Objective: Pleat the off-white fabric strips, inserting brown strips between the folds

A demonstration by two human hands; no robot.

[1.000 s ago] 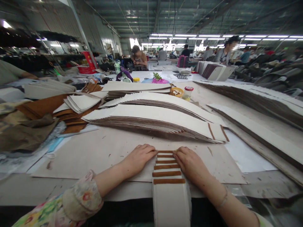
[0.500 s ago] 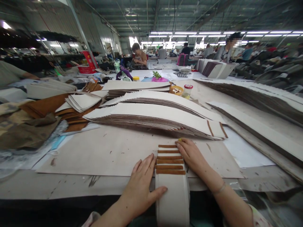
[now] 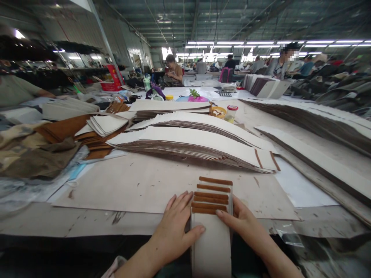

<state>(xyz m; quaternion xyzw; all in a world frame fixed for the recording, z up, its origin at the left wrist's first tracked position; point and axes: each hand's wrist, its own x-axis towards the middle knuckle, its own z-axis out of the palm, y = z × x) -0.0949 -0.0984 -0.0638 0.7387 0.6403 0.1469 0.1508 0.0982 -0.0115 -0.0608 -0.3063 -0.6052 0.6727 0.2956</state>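
A stack of long pale strips (image 3: 211,239) runs from the table's front edge toward me, its far ends stepped so that several brown end bands (image 3: 213,189) show. My left hand (image 3: 178,220) lies along the stack's left edge, fingers stretched out and fingertips at the edge. Its thumb rests on the top strip. At the right edge, my right hand (image 3: 243,218) grips the strips, thumb on top by the nearest brown band. Its other fingers are mostly hidden beside and beneath the stack. The farthest banded ends sit slightly right of the rest.
Beyond my hands, a curved pile of pale strips (image 3: 185,139) lies on the stained sheet (image 3: 116,189). More long strips (image 3: 313,162) are at the right. Brown pieces (image 3: 98,148) and cloth (image 3: 43,160) lie left. A lidded jar (image 3: 231,114) stands farther back. Other people work in the background.
My right hand has come back from the far end of the stack and now grips its right edge. The farthest banded ends have shifted right. My left hand has hardly moved.
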